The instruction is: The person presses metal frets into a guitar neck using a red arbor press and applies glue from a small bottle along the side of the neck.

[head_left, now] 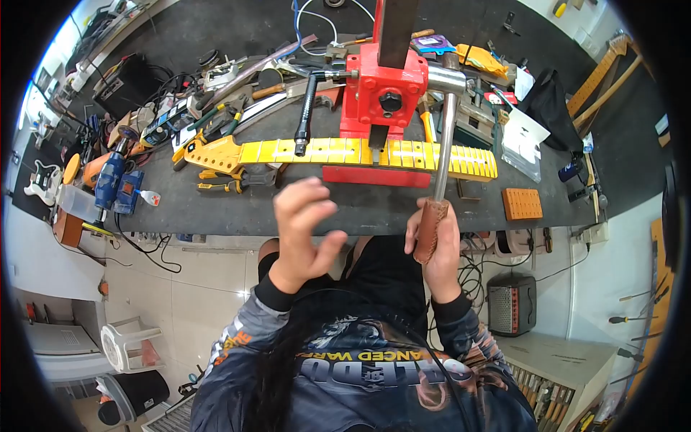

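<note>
A red arbor press (367, 93) stands on the dark workbench (252, 216), and its ram comes down onto the fretboard of a yellow guitar neck (331, 151). The neck lies crosswise, headstock to the left, with a red block (374, 177) at its near side. My right hand (445, 252) is closed around the brown leather-wrapped grip (430, 229) of the press lever, which slants up to the press's right side. In the air before the bench edge, my left hand (302, 230) is open, fingers apart and slightly curled, nearest the neck and holding nothing.
Yellow-and-black pliers (222, 181) lie below the headstock. An orange block with holes (522, 204) sits near the right front edge. Blue tool (110, 180), cables and many hand tools crowd the bench's left and back. An amplifier (512, 305) stands on the floor at right.
</note>
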`<state>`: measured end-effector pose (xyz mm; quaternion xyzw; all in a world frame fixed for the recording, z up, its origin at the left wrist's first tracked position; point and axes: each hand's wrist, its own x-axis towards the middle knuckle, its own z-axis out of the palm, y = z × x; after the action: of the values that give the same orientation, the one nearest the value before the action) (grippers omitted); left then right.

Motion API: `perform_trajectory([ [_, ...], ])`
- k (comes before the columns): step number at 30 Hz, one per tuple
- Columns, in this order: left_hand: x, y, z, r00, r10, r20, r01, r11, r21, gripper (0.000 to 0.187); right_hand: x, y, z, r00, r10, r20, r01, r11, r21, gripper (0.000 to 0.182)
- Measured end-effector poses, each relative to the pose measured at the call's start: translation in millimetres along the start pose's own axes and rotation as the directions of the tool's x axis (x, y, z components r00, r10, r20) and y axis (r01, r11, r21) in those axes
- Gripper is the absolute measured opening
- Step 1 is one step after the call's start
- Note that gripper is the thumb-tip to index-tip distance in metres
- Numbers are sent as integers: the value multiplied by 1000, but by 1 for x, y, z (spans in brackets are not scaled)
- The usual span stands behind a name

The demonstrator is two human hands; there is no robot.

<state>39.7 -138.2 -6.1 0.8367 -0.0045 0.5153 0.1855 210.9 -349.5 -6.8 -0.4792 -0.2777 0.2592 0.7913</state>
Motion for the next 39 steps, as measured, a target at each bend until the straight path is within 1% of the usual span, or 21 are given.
perform_trajectory([
  [3,-18,1,-8,954,-105,281,106,994,11,26,-36,43,-14,999,-2,-44,5,999,48,39],
  [5,-28,-6,-6,939,-187,289,203,979,-28,21,-60,82,-24,990,85,-116,-109,971,-212,39],
  [7,-29,-4,-3,916,-265,302,298,952,-66,17,-72,112,-22,943,333,10,-316,905,-286,35],
  [9,-23,9,6,927,-216,307,279,944,-178,14,-74,128,-1,857,449,252,-350,867,-356,21],
  [10,-18,14,11,924,-97,371,195,952,-236,12,-73,137,5,825,343,449,-74,853,-517,18],
  [11,-13,21,14,885,-33,465,174,949,-265,9,-70,144,15,721,269,638,230,776,-587,17],
  [12,-5,26,16,844,8,536,133,966,-224,8,-62,127,52,696,-133,705,575,692,-437,15],
  [13,2,27,18,795,44,605,87,979,-186,8,-55,110,62,695,-135,707,576,693,-434,15],
  [14,7,21,16,795,43,605,85,979,-183,8,-49,96,71,587,-183,789,667,661,-344,13],
  [15,13,14,14,771,-46,636,249,940,-234,14,-41,85,78,467,-225,855,745,622,-243,12],
  [16,18,6,12,732,-130,668,405,872,-275,20,-32,77,82,451,-306,839,770,609,-192,15],
  [17,16,-6,16,812,-185,553,433,827,-358,28,-22,68,83,463,-354,812,775,607,-178,18],
  [19,13,-32,4,687,-380,619,682,632,-369,31,-2,43,81,580,-438,687,748,621,-236,17],
  [20,14,-35,-3,625,-411,663,769,471,-432,35,8,39,77,633,-439,638,729,615,-300,15],
  [23,17,-36,-6,640,-371,673,767,372,-523,31,37,35,59,763,-347,546,614,653,-444,4],
  [25,14,-40,3,652,-350,673,757,354,-549,31,49,39,54,815,-290,503,550,662,-509,10],
  [27,8,-42,16,662,-335,671,749,337,-570,31,54,37,58,867,-175,466,379,840,-389,19],
  [29,0,-45,27,624,-423,657,766,167,-621,33,61,52,53,902,-15,432,163,937,-308,21],
  [30,-2,-49,27,615,-419,668,776,170,-607,33,65,54,46,891,59,449,118,927,-357,22],
  [34,-2,-47,25,621,-410,669,780,239,-578,35,63,45,46,877,92,472,140,890,-434,23],
  [39,-1,-45,24,628,-415,658,776,273,-568,37,65,44,42,856,186,482,11,926,-377,24],
])
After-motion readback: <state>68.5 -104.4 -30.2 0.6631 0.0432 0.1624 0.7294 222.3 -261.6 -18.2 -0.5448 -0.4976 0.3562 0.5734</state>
